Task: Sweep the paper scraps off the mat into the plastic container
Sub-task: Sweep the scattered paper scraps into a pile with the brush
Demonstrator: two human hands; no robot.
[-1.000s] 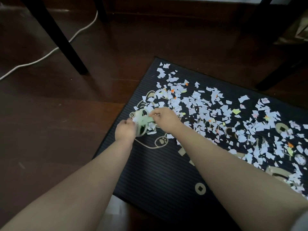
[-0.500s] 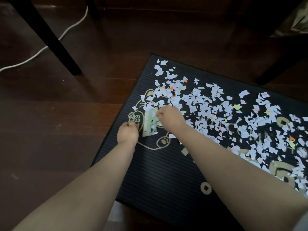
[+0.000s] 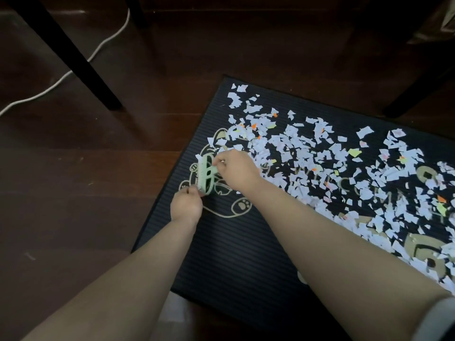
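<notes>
Green plastic tool (image 3: 206,178) is pinched by the left hand (image 3: 186,204) and gripped by the right hand (image 3: 236,172) — paper scraps (image 3: 307,153) lie thick on the mat (image 3: 234,262) beside them. Keep its edge flat, sweeping in short strokes.

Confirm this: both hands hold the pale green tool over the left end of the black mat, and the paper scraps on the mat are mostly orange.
Wrong on the colour. The head view shows the paper scraps are mostly white, with only a few orange and yellow bits among them. The rest stands: the left hand and the right hand both hold the pale green tool over the left end of the black mat.
</notes>
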